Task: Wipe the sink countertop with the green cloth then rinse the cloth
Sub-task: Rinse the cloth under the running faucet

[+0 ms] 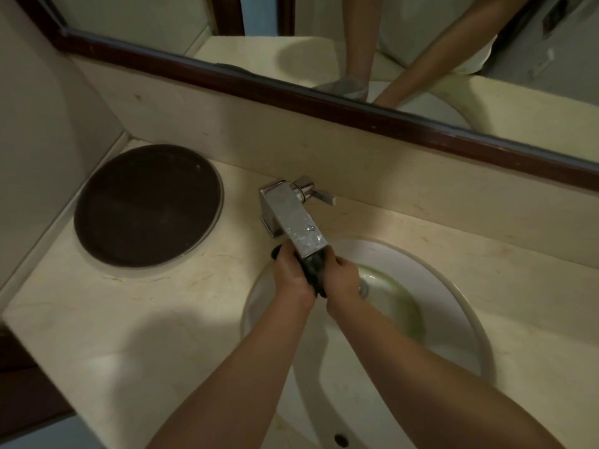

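Note:
The cloth [313, 270] looks dark, almost black, and is bunched into a wad under the spout of the square chrome tap [291, 215]. My left hand [290, 273] grips it from the left and my right hand [343, 278] from the right, both over the back of the white oval sink [453, 306]. Greenish water pools around the drain [364, 288]. Most of the cloth is hidden between my hands. The beige stone countertop [146, 319] surrounds the basin.
A round dark brown tray [147, 205] lies on the countertop at the left corner. A mirror with a dark wooden frame [324, 102] runs along the back above a beige splashback. The tap lever [321, 196] points right. An overflow hole [341, 439] sits at the basin's near wall.

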`<state>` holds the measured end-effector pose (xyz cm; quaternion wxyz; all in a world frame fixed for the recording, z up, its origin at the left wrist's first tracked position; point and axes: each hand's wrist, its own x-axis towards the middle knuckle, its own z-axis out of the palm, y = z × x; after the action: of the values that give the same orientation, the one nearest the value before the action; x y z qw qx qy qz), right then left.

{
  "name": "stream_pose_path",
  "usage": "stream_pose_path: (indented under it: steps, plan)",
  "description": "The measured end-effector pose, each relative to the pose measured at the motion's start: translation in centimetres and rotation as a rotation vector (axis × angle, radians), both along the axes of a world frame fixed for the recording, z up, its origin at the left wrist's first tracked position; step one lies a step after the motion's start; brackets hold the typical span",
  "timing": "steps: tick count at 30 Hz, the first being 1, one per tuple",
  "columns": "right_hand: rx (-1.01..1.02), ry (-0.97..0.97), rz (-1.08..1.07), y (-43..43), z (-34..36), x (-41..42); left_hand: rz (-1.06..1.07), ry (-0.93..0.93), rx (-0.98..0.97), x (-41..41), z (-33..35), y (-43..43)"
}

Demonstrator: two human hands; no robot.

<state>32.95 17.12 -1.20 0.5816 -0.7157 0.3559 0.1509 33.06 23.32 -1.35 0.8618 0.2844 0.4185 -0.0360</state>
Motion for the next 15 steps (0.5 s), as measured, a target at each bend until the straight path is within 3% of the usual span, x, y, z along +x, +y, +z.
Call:
stream_pose_path:
  steps: [5, 8, 15]
  plan:
    - [0.149, 0.141, -0.078, -0.9, 0.2, 0.4, 0.000, -0.018, -0.048, 0.1, -0.1, 0.6]
    - [0.422, 0.183, -0.298, -2.0, 0.0, -0.5, -0.005, -0.049, -0.015, 0.5, 0.3, 0.9]
    - [0.759, 0.131, -0.363, -0.9, -0.4, -1.5, -0.033, 0.030, 0.029, -0.2, 1.3, -0.1]
